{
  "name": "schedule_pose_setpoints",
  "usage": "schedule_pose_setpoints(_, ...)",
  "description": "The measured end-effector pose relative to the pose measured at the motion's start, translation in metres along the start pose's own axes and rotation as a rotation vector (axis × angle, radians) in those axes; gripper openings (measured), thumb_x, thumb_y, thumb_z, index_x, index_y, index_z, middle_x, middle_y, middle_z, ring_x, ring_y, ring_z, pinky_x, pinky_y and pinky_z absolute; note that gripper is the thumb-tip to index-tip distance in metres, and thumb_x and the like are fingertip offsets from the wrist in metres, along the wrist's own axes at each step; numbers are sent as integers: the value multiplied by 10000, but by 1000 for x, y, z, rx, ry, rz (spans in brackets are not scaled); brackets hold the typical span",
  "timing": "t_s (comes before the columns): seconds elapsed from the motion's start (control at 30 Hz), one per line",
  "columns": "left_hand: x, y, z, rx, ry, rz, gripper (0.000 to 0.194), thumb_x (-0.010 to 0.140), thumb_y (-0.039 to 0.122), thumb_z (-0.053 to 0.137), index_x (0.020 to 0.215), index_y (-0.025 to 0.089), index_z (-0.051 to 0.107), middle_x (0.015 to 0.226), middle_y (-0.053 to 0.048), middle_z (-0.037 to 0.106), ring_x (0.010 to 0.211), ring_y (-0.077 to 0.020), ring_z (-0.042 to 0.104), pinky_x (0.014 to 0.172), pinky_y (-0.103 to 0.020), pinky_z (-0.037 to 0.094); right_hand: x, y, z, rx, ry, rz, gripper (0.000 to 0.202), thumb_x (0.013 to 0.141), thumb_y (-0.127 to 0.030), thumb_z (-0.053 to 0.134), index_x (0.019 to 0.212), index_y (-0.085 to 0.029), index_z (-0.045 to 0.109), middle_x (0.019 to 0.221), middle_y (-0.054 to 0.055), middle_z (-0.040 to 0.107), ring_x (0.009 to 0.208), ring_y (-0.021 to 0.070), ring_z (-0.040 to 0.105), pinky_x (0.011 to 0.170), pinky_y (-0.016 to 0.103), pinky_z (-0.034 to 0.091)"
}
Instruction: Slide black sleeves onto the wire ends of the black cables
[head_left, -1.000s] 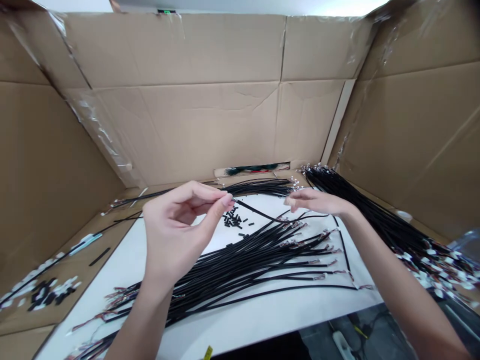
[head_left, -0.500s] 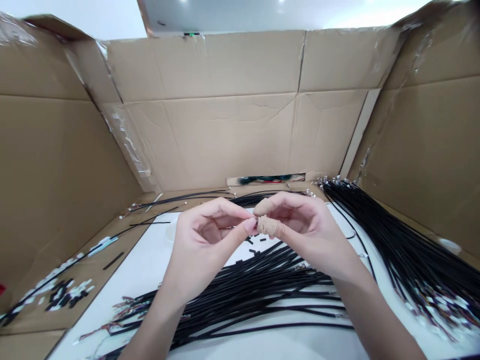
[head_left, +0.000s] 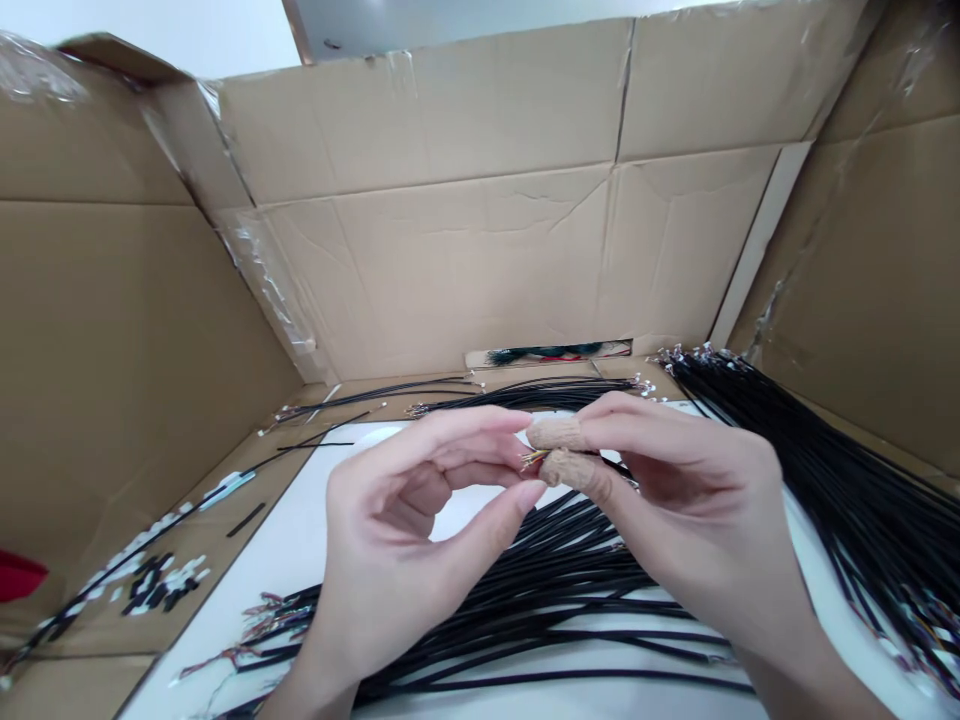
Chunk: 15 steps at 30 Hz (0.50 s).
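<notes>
My right hand, its thumb and forefinger wrapped in tan tape, is closed in a pinch on a cable end. Thin coloured wires stick out leftward from between the taped fingertips. Around those wire tips, my left hand holds its thumb and forefinger apart; its other fingers curl behind, and whether they touch the wires I cannot tell. Below both hands a bundle of black cables lies across the white work surface, with bare coloured wire ends at the left.
More black cables with white connectors lie in a thick bundle at the right. Smaller cable bundles lie along the back. Small black and white pieces are scattered at the left. Cardboard walls enclose the space, with a slot at the back.
My left thumb and forefinger have parted from the pinch, and the coloured wire tips now show. My right hand has shifted right, still pinching. The view has tilted slightly.
</notes>
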<state>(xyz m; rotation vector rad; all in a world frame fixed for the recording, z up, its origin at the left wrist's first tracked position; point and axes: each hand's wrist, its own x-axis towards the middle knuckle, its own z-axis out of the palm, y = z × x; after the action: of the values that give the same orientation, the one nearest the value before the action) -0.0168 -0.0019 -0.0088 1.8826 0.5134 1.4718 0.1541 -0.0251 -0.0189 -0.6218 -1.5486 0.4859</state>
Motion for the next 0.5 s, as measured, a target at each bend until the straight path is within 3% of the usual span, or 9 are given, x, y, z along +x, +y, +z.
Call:
schedule_pose_setpoints(0.17,2,0,-6,235,-18,195,406,754,-65,721,964,279,772,888,91,774,780,-42,709,718,-93,590,-3,-1,-2,-124,-14,-82,437,842,0,657,1089,-346,754,824,-56,705,812,108,666,681,254,564)
schedule_pose_setpoints(0.37,1,-2,-2,261,24,205,327,778,-56,706,905,242,747,812,95,755,733,-15,689,718,-46,560,0,-3,-2,-50,-45,-70,485,806,21,691,1101,-359,753,869,-64,750,821,98,667,690,233,558)
schedule_pose_setpoints(0.5,-1,-1,2,235,48,202,326,774,-58,710,910,235,743,839,73,753,755,-31,688,709,-64,569,1,-3,-2,-20,0,-78,362,821,-6,694,1017,-298,782,884,-42,770,793,94,681,695,223,566)
